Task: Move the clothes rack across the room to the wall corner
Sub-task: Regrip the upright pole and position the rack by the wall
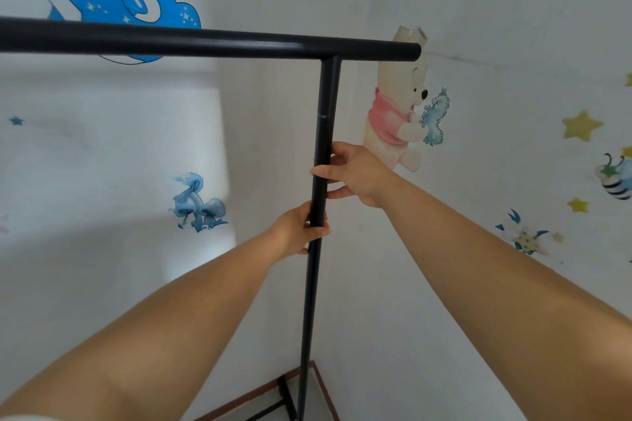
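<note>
Item: clothes rack (316, 284), black tube frame, no garments on the part that shows. It stands close in the wall corner (225, 147), its foot bar (284, 390) on the floor strip right at the base of that corner.

Build: a top rail (205, 39) runs level across the upper view and ends just right of the corner line, in front of a bear sticker (393, 120). One upright post drops from the rail to the foot. A joint ring on the post, a little below the rail, suggests slot-together sections.

Handling, as judged: stiff, smooth, probably hollow and light, so two hands should manage it. Tall on a narrow base, it is likely to sway or tip if pushed high up. The painted tube may slip in a loose hold, and a lift by the top alone could pull the joint apart. The best hold looks to be the post at mid height, below the joint.

Grip, left hand (297, 231): wrapped round the post, fingers curled closed on it, thumb across the front.

Grip, right hand (355, 174): just above the left on the same post, closing from the right side; fingertips and thumb rest on the tube, palm a little off it, a looser hold.

Position: the rack appears to be at or almost at its place in the corner.
</note>
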